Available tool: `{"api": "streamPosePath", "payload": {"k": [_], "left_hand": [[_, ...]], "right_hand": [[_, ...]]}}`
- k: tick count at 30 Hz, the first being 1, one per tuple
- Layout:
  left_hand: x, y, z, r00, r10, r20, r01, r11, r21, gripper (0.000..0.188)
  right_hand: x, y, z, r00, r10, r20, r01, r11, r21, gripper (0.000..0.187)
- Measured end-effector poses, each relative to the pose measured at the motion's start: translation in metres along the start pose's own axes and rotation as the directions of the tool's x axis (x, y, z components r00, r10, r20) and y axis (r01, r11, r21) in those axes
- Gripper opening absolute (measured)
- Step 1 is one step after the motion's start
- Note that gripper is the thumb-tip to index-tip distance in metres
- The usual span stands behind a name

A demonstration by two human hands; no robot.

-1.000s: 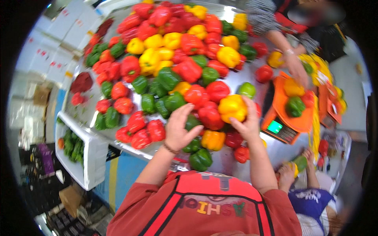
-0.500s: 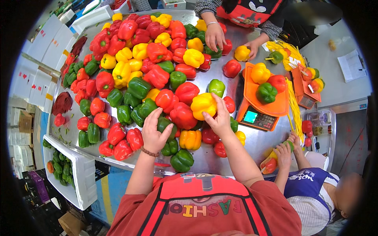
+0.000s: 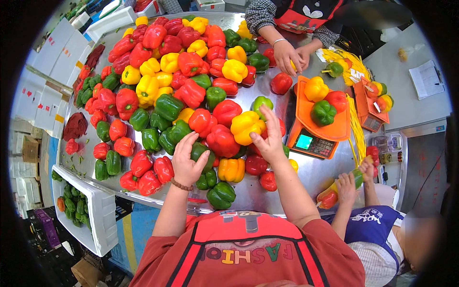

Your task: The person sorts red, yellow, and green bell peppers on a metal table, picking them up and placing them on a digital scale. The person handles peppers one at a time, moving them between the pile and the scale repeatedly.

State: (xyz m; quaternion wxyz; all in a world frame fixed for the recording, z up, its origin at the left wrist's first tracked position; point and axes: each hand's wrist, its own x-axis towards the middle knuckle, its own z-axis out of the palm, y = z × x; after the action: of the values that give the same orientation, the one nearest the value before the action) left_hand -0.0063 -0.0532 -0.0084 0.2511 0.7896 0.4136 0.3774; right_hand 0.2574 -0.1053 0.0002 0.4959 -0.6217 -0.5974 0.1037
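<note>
My left hand [image 3: 188,159], a beaded bracelet at its wrist, rests beside a dark green bell pepper [image 3: 197,152]. Its thumb and fingers are apart, and the pepper shows between them; I cannot tell how firmly they touch. My right hand [image 3: 270,136] is open with fingers spread, just right of a yellow bell pepper [image 3: 246,127]. That pepper lies on top of red ones, its near side by my thumb. A light green pepper [image 3: 262,105] sits beyond my right fingertips. Close below lie an orange-yellow pepper [image 3: 231,170] and a green pepper [image 3: 221,195].
A large heap of mixed peppers [image 3: 169,62] covers the metal table's left and middle. An orange scale [image 3: 313,138] holds three peppers at right. Across the table a co-worker's hands [image 3: 291,57] meet; another co-worker [image 3: 349,186] holds bagged peppers. A white foam box [image 3: 103,225] stands lower left.
My right hand has come off the yellow pepper and its fingers have spread upward. My left hand stays put. The far co-worker's hands have come together; the right co-worker's bag is raised slightly.
</note>
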Motion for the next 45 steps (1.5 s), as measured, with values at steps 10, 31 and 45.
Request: {"api": "streamPosePath", "payload": {"k": [10,31,45], "left_hand": [[0.004,0.001,-0.004,1.0,0.004,-0.004,-0.005,0.999,-0.032,0.049],[-0.001,-0.003,-0.001,0.999,0.004,-0.042,-0.005,1.0,-0.014,0.047],[-0.001,0.001,-0.001,0.998,0.001,-0.06,-0.001,1.0,-0.005,0.045]], "right_hand": [[-0.026,0.009,-0.025,0.946,0.278,-0.166,-0.242,0.947,0.209,0.048],[0.057,-0.303,-0.066,0.836,-0.475,-0.274,0.501,0.865,0.03,0.017],[0.06,-0.308,-0.118,0.866,-0.417,0.277,0.368,0.905,0.212,0.019]]}}
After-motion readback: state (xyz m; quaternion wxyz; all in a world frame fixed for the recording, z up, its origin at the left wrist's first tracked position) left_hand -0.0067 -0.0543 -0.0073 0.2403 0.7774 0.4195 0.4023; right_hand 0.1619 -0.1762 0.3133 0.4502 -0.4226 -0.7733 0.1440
